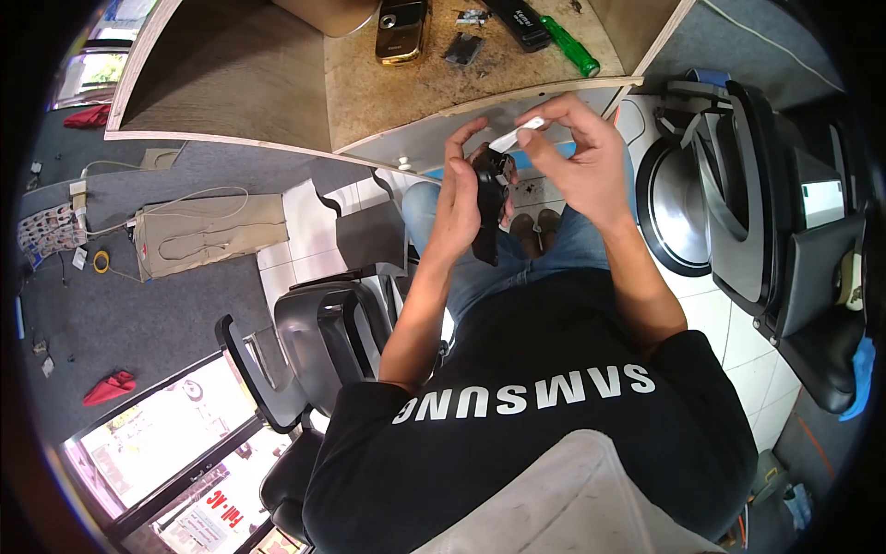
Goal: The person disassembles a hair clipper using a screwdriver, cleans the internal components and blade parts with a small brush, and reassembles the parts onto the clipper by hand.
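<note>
My left hand [456, 214] is closed round a black hand-sized device [490, 208], long and narrow, held up over my lap near the shelf's front edge. Its upper end shows dark, uneven parts, and my fingers hide some of its side. Between thumb and fingers of my right hand [592, 171] is pinched a small white stick-like piece [506, 141]. The lower tip of this piece meets the top end of the black device in this view.
On the wooden shelf [369, 102] lie a gold clipper-like device [401, 33], a black device marked Kemei [520, 22], a green-handled tool [570, 46] and a dark flat piece [463, 49]. Black chairs [337, 332] flank me; cardboard [212, 235] and cables lie left.
</note>
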Motion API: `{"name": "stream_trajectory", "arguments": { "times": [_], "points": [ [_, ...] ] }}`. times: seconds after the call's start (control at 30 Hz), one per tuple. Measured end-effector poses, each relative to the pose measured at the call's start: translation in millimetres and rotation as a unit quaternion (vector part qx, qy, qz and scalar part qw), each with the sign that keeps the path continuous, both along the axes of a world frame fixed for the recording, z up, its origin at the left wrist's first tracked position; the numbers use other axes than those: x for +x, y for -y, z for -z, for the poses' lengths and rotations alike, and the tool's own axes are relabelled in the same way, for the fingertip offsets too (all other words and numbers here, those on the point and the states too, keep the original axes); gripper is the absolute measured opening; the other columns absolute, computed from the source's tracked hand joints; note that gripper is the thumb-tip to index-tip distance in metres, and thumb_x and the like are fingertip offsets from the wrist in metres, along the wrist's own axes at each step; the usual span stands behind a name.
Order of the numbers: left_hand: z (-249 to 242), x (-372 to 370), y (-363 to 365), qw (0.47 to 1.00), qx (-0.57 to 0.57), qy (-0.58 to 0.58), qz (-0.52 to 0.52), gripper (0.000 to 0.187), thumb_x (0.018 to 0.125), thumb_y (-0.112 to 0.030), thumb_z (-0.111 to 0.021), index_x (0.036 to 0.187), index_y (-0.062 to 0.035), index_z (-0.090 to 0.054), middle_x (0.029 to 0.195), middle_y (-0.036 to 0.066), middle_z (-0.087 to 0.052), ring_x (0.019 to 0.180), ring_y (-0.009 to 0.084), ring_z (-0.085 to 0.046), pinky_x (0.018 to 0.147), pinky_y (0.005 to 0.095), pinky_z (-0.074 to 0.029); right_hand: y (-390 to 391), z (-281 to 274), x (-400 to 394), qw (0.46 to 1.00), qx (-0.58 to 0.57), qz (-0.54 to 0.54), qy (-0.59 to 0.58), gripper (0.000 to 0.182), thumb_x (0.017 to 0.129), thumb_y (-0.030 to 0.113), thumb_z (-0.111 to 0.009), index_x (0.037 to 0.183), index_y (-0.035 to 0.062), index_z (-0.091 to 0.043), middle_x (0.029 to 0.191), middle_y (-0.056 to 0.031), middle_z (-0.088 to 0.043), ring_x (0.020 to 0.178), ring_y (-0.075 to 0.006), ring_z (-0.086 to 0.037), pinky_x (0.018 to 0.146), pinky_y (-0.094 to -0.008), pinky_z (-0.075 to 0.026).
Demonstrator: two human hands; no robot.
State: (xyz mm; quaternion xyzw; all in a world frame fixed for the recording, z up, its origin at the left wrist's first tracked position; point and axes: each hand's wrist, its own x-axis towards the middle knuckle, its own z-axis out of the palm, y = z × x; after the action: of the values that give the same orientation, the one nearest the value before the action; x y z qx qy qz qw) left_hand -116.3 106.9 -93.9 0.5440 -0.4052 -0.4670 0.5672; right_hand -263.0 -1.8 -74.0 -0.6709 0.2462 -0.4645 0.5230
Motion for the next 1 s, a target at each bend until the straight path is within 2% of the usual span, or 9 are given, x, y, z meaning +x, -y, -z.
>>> {"name": "stream_trajectory", "arguments": {
  "times": [0.23,0.33,0.43,0.53,0.63,0.73,0.83,0.93,1.0],
  "points": [
    [-1,0,0,1.0,-0.024,-0.008,0.016,0.099,0.096,-0.084,-0.02,0.158,-0.0071,-0.026,0.093,0.012,-0.064,0.058,0.0142,-0.062,0.049,0.0253,-0.051,6,7,-1,0.994,0.077,-0.008,0.075,0.015,0.092,-0.003,-0.075,0.105,-0.0003,-0.068,0.101,-0.0029,-0.074,0.091,-0.0087,-0.061,0.086,-0.0265,-0.05],
    [-1,0,0,0.999,-0.024,-0.007,0.021,0.099,0.096,-0.084,-0.02,0.159,-0.0069,-0.026,0.092,0.012,-0.063,0.057,0.0144,-0.061,0.048,0.0255,-0.051,6,5,2,1.0,0.018,-0.019,-0.001,0.015,0.093,-0.002,-0.075,0.106,-0.0004,-0.068,0.101,-0.0026,-0.074,0.091,-0.0082,-0.061,0.084,-0.0255,-0.05],
    [-1,0,1,0.999,-0.031,-0.035,0.021,0.099,0.096,-0.084,-0.021,0.159,-0.007,-0.026,0.092,0.013,-0.063,0.057,0.0148,-0.061,0.048,0.0258,-0.051,9,14,6,0.995,-0.018,0.098,0.016,0.011,0.09,0.001,-0.076,0.1,-0.0003,-0.072,0.085,-0.0015,-0.07,0.083,-0.006,-0.064,0.076,-0.0235,-0.05],
    [-1,1,-1,0.996,-0.034,-0.077,0.033,0.098,0.097,-0.083,-0.023,0.159,-0.0078,-0.026,0.092,0.013,-0.063,0.057,0.0155,-0.061,0.048,0.0264,-0.051,5,8,1,0.993,0.056,0.017,0.099,0.012,0.089,0.001,-0.076,0.1,0.0004,-0.073,0.087,-0.0015,-0.071,0.083,-0.0067,-0.064,0.077,-0.0237,-0.051],
    [-3,5,0,0.99,-0.035,-0.121,0.064,0.096,0.098,-0.082,-0.024,0.159,-0.0083,-0.026,0.09,0.014,-0.062,0.057,0.0164,-0.061,0.048,0.0279,-0.051,5,2,-4,0.998,-0.038,0.003,-0.047,0.014,0.093,-0.003,-0.075,0.106,-0.0009,-0.069,0.102,-0.0046,-0.074,0.095,-0.0116,-0.065,0.086,-0.0276,-0.052],
    [-5,6,1,0.973,-0.035,-0.209,0.088,0.1,0.095,-0.085,-0.025,0.158,-0.0073,-0.029,0.088,0.014,-0.06,0.053,0.0166,-0.06,0.044,0.0283,-0.05,7,12,2,0.997,-0.014,0.064,0.043,0.014,0.088,0.001,-0.078,0.101,0.0017,-0.075,0.092,-0.0028,-0.073,0.083,-0.0087,-0.065,0.08,-0.0264,-0.051],
    [-1,10,-1,0.954,-0.033,-0.278,0.107,0.103,0.093,-0.087,-0.025,0.157,-0.0066,-0.031,0.085,0.014,-0.06,0.049,0.0168,-0.058,0.041,0.0284,-0.049,1,3,-6,0.996,-0.021,0.0,0.089,0.015,0.09,-0.005,-0.075,0.104,-0.0018,-0.072,0.099,-0.0077,-0.074,0.096,-0.0132,-0.066,0.087,-0.0285,-0.052],
    [1,13,-1,0.945,-0.021,-0.303,0.12,0.104,0.093,-0.088,-0.025,0.157,-0.0063,-0.032,0.084,0.014,-0.06,0.046,0.0169,-0.056,0.039,0.0278,-0.049,5,-4,-8,0.99,-0.132,-0.053,0.017,0.015,0.089,-0.004,-0.076,0.103,-0.0023,-0.073,0.097,-0.0087,-0.074,0.096,-0.0131,-0.067,0.085,-0.0281,-0.052],
    [-1,12,0,0.945,-0.013,-0.306,0.116,0.104,0.093,-0.088,-0.025,0.157,-0.0063,-0.033,0.083,0.014,-0.06,0.046,0.0171,-0.056,0.039,0.0274,-0.049,1,-9,-7,0.993,-0.117,0.02,-0.021,0.015,0.089,-0.004,-0.077,0.103,-0.002,-0.073,0.097,-0.0089,-0.074,0.094,-0.0145,-0.068,0.085,-0.0296,-0.052]
  ]
}}
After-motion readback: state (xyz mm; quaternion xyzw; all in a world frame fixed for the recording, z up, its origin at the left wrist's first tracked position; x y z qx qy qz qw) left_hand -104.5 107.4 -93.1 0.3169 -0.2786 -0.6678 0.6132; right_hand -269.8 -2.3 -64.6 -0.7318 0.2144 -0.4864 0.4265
